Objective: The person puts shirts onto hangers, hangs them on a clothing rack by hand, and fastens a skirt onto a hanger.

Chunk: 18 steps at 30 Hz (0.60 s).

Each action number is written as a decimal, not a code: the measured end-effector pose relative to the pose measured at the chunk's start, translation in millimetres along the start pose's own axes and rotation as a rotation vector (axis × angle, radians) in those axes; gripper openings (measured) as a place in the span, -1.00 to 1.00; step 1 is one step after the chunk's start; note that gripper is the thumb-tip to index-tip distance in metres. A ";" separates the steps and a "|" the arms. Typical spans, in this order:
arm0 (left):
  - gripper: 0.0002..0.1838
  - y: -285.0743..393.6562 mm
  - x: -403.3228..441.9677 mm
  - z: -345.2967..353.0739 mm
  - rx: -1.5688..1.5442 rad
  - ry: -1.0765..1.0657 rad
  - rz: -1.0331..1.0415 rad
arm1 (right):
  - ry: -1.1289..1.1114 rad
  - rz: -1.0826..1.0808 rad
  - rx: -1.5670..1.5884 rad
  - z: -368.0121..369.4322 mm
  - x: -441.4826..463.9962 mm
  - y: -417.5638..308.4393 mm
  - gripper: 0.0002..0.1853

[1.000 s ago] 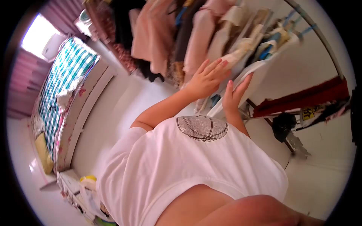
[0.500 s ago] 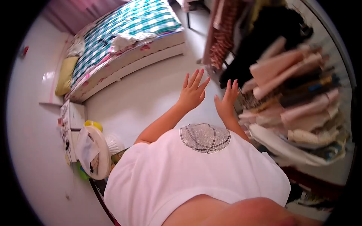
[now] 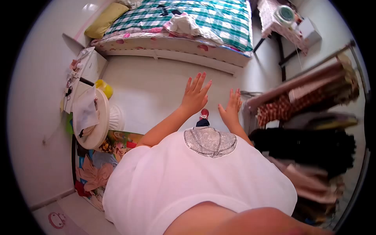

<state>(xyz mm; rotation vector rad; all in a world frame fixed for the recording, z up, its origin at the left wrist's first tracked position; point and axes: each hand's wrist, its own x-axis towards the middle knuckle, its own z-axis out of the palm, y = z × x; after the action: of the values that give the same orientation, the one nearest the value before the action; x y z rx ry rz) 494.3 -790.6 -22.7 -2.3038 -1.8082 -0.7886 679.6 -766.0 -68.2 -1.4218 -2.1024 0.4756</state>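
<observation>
Both hands are raised in front of the white shirt (image 3: 196, 176) with its grey cap print, over the pale floor (image 3: 141, 86). My left hand (image 3: 195, 96) has its fingers spread and holds nothing. To its right, my right hand (image 3: 231, 109) is also empty, thumb apart from the fingers, close to the left end of the clothes rack. A foot in a red shoe (image 3: 204, 114) shows below and between the hands. Hanging clothes (image 3: 305, 145), some black and some pinkish, fill the right side, blurred in part.
A bed with a green checked cover (image 3: 219, 19) stands ahead, a yellow pillow (image 3: 106, 20) at its left. At left are a round white table (image 3: 102, 117), a white cabinet (image 3: 94, 66) and clothes on a colourful mat (image 3: 125, 139). A cloth-covered table (image 3: 270, 15) is at upper right.
The view has swung from the clothes rack toward the bed, so the rack now lies at right. My hands, earlier near the hanging clothes, are now over the floor, with fingers still apart.
</observation>
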 end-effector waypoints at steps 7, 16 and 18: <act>-0.31 -97.7 103.8 41.8 0.037 -0.007 -0.131 | -0.099 -0.132 0.025 21.1 172.5 5.4 -0.14; -0.32 -210.0 183.5 70.0 0.107 -0.018 -0.355 | -0.235 -0.236 0.019 95.1 319.1 -0.3 -0.13; -0.32 -248.9 203.1 76.3 0.117 -0.011 -0.367 | -0.248 -0.236 0.005 121.7 352.2 -4.3 -0.13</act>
<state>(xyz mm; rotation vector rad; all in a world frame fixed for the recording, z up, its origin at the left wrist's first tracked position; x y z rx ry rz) 319.4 -512.0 -51.6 -1.9352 -2.2517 -0.6893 499.8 -439.6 -75.1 -1.1388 -2.4271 0.5859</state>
